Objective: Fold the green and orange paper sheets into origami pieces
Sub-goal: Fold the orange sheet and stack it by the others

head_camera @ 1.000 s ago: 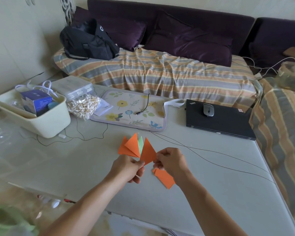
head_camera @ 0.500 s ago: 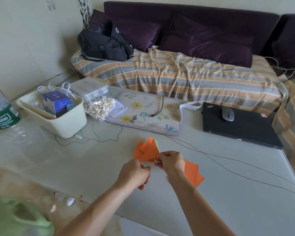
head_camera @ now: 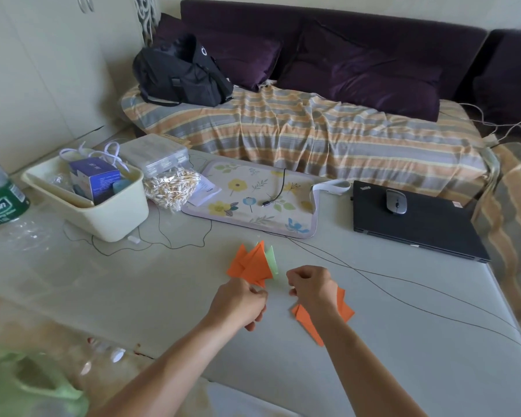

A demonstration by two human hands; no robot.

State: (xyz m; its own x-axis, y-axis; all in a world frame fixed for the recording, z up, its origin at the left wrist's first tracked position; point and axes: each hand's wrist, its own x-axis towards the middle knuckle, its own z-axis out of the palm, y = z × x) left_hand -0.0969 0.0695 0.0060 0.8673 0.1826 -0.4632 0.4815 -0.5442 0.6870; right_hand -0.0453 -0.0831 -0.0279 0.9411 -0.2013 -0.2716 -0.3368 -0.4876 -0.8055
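Orange folded paper [head_camera: 250, 264], floral-print mat [head_camera: 247, 206], striped orange-grey blanket [head_camera: 298, 130].

Two bare forearms come in from the bottom edge, with no sleeve, cuff, watch or bracelet on the stretch that shows. The left hand [head_camera: 241, 299] and the right hand [head_camera: 312, 285] wear no gloves. No ring stands out on any finger, though the knuckles are too small and soft in this view to be sure.

Readable text: two items
The green bottle label [head_camera: 0, 206] shows "stbon", its start cut off; the black laptop [head_camera: 415, 218] lid carries a small "ThinkPad" logo.
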